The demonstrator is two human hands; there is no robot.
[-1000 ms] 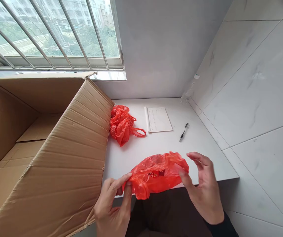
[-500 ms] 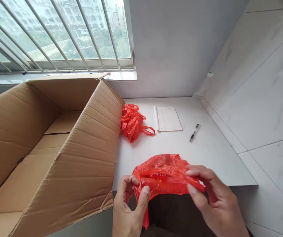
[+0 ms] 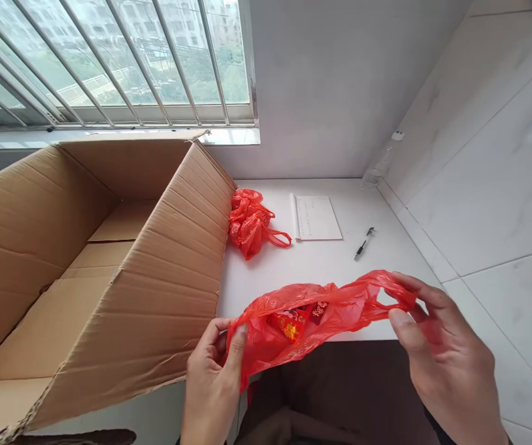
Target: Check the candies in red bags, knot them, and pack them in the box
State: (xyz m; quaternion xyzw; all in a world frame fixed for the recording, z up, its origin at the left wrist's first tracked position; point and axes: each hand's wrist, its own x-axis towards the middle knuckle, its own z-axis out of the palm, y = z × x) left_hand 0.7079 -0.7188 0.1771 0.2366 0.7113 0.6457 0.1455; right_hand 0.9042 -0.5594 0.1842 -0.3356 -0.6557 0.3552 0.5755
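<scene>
A thin red plastic bag is stretched between my two hands at the table's front edge, its mouth parted upward. My left hand pinches the bag's left end between thumb and fingers. On the other side, my right hand grips the looped handle at the right end. Inside the bag lie a red packet with a yellow print and a dark red packet with white lettering. What these packets contain cannot be made out.
A large open cardboard box fills the left side. Beside it sits a second, bunched red plastic bag. A notepad, a black pen and a clear plastic bottle rest on the white table. A barred window is behind the box.
My hands have moved apart, the right one outward with the handle. The bag, bunched before, is now drawn out long with its mouth spread and the packets showing.
</scene>
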